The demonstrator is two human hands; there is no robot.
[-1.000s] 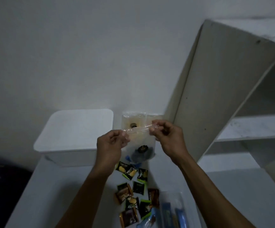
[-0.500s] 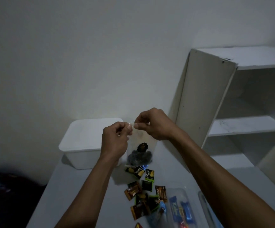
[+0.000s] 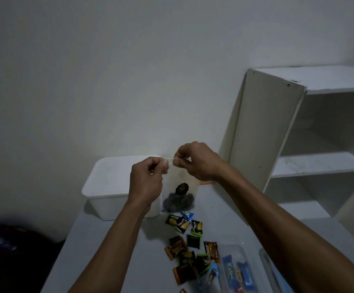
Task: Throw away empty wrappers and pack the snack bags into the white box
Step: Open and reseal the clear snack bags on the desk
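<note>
Head view: a clear snack bag (image 3: 179, 192) is being pinched at its top edge by left hand (image 3: 145, 180) and right hand (image 3: 197, 161), above the tabletop (image 3: 129, 250), beside the white box (image 3: 112, 187).

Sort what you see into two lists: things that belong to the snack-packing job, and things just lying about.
Job:
clear bag, pinched at its top by the left hand and right hand
white box
small wrappers on the table
blue packets

Lying about:
white shelf
dark heap at lower left
</note>
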